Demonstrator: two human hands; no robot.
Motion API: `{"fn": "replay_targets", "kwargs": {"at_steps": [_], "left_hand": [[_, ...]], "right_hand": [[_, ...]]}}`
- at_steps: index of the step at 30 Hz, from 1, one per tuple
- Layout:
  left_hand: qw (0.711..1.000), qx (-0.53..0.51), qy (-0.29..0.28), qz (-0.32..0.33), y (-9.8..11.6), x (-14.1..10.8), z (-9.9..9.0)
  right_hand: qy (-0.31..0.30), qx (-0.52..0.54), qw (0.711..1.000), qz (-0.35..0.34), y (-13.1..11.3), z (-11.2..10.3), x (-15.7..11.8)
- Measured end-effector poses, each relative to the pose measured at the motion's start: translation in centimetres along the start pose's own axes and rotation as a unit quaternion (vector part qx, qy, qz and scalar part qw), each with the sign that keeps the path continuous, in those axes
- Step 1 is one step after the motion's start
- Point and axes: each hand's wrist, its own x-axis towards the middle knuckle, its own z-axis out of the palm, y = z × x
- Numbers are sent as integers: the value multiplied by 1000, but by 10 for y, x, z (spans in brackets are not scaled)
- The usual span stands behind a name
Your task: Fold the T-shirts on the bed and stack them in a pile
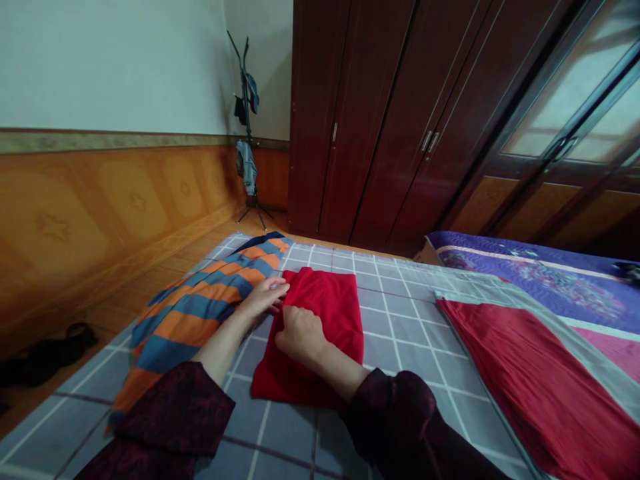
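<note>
A folded red cloth (335, 317) lies on the grey checked bedsheet (400, 320), with both my hands at its upper left part. My right hand (300, 335) is curled on top of the cloth, its fingers bunching the fabric. My left hand (263, 300) lies just beside it, with its fingertips at the cloth's left edge; I cannot tell whether they pinch the fabric. To the left of my left forearm lies an orange and blue striped cloth (195, 327), spread flat. Dark patterned sleeves cover both my forearms.
Along the right side lies a red and grey cloth (530, 380), with a purple quilt (540, 280) beyond it. A dark wooden wardrobe (380, 113) stands past the bed, beside a coat stand (247, 127) hung with clothes. A dark item (45, 357) lies on the wooden floor at left.
</note>
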Motion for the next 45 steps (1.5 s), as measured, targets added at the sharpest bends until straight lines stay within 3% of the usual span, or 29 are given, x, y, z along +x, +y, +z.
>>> {"fn": "replay_targets", "kwargs": {"at_steps": [7,15,22,28,34,39,42,45], "left_hand": [[998,16,-14,63,-2,0,18],[989,46,43,137,3,11,11],[974,133,66,172,-3,16,11],[945,249,94,192,-3,16,6],[895,347,144,239,-11,16,7],[864,390,97,303,-7,7,15],[844,426,51,322,6,-5,23],[848,417,-11,328,17,-20,36]], "right_hand": [[40,37,996,-69,14,-4,-26],[44,17,988,-146,20,22,-60],[137,-16,967,-216,20,52,-67],[206,-50,929,-304,20,67,-66],[176,-74,910,-367,15,50,-75],[183,-96,915,-348,54,48,-93],[210,-113,927,-290,94,50,-105],[232,-131,935,-234,121,44,-112]]}}
